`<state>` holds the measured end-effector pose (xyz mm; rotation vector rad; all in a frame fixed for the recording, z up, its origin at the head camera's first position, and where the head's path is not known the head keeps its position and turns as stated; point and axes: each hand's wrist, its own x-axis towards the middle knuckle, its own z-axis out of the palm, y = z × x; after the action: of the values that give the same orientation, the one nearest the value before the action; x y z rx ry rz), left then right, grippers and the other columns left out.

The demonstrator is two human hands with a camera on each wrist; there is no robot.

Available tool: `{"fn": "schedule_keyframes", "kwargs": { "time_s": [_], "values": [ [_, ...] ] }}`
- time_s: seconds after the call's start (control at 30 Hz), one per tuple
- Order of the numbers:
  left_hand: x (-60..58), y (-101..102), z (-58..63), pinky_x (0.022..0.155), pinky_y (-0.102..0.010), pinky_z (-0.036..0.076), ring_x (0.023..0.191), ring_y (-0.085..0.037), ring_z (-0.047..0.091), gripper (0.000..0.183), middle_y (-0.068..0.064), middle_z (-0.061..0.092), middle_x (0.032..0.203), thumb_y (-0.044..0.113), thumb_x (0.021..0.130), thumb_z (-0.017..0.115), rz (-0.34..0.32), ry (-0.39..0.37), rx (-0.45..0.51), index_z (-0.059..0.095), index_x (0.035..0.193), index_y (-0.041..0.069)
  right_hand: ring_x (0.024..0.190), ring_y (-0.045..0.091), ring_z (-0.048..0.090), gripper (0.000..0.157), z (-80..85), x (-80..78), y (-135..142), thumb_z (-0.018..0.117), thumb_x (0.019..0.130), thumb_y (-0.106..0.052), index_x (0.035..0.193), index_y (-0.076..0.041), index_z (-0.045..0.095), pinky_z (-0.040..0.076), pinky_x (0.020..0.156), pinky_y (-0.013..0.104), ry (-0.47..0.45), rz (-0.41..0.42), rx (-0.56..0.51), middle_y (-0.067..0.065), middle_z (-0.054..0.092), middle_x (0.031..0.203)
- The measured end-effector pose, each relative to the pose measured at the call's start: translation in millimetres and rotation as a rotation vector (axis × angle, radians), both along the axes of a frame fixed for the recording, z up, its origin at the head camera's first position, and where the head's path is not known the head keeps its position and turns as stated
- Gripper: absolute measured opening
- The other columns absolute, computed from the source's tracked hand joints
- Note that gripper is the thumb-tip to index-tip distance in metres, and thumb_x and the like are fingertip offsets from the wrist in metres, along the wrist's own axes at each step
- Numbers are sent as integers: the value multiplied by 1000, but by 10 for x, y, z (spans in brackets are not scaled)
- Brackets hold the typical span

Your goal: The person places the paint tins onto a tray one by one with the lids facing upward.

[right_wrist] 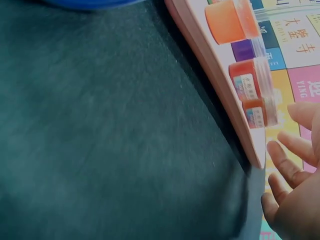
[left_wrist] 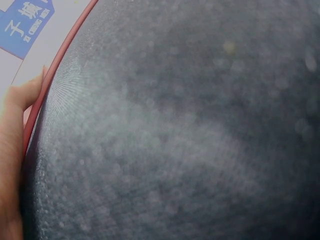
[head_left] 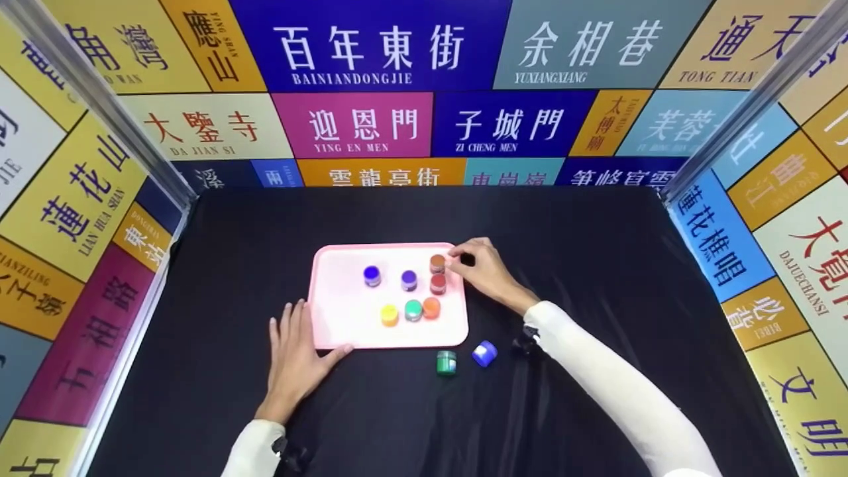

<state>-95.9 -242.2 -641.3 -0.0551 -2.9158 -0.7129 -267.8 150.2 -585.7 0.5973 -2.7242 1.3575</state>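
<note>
A pink tray (head_left: pixel 341 321) carries several small lidded paint jars. My right hand (head_left: pixel 487 268) is at its far right corner, thumb and index fingertips beside the brown jar (head_left: pixel 437 264). In the right wrist view the fingers of that hand (right_wrist: pixel 295 170) are spread loosely, apart from the jars. A red jar (head_left: pixel 438 285) stands just in front of the brown one, then an orange jar (head_left: pixel 431 307). My left hand (head_left: pixel 295 358) lies at the tray's near left corner, fingers straight along the left side and thumb at the front rim.
Also on the tray are a teal jar (head_left: pixel 413 310), a yellow jar (head_left: pixel 389 315), a purple jar (head_left: pixel 409 281) and a blue-violet jar (head_left: pixel 371 276). A green jar (head_left: pixel 446 363) and a blue jar (head_left: pixel 485 354) lie on the black cloth (head_left: pixel 391 417) in front. Lettered panels enclose the table.
</note>
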Motion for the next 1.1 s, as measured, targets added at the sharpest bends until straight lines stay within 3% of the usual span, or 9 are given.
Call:
{"fn": "schedule_keyframes", "kwargs": {
  "time_s": [0.3, 0.57, 0.83, 1.1],
  "values": [
    [14, -16, 4, 135, -64, -2, 168, -46, 13, 130, -28, 27, 177, 78, 86, 78, 2, 4, 0, 25, 171, -5, 124, 30, 57, 25, 157, 216, 229, 87, 96, -13, 117, -2, 82, 45, 112, 46, 31, 81, -30, 8, 78, 113],
    [-4, -17, 10, 134, -67, 1, 167, -48, 16, 128, -30, 30, 175, 75, 86, 80, -4, 37, -4, 28, 170, -6, 124, 30, 57, 27, 221, 451, 401, 89, 94, -11, 118, 0, 81, 46, 112, 45, 53, 135, -40, 9, 75, 115],
    [7, -18, -9, 134, -68, 3, 166, -49, 19, 126, -30, 33, 174, 71, 85, 83, -5, 63, -7, 31, 169, -7, 125, 31, 60, 31, 148, 713, 533, 90, 94, -19, 119, -2, 81, 46, 112, 44, 75, 185, -39, 6, 77, 120],
    [-5, 12, -31, 134, -69, 3, 165, -50, 21, 125, -31, 35, 172, 69, 84, 85, -12, 81, 19, 32, 168, -7, 122, 33, 63, 29, 38, 986, 609, 90, 93, -16, 117, -3, 82, 47, 109, 32, 90, 234, -77, 4, 78, 119]
  ]
}}
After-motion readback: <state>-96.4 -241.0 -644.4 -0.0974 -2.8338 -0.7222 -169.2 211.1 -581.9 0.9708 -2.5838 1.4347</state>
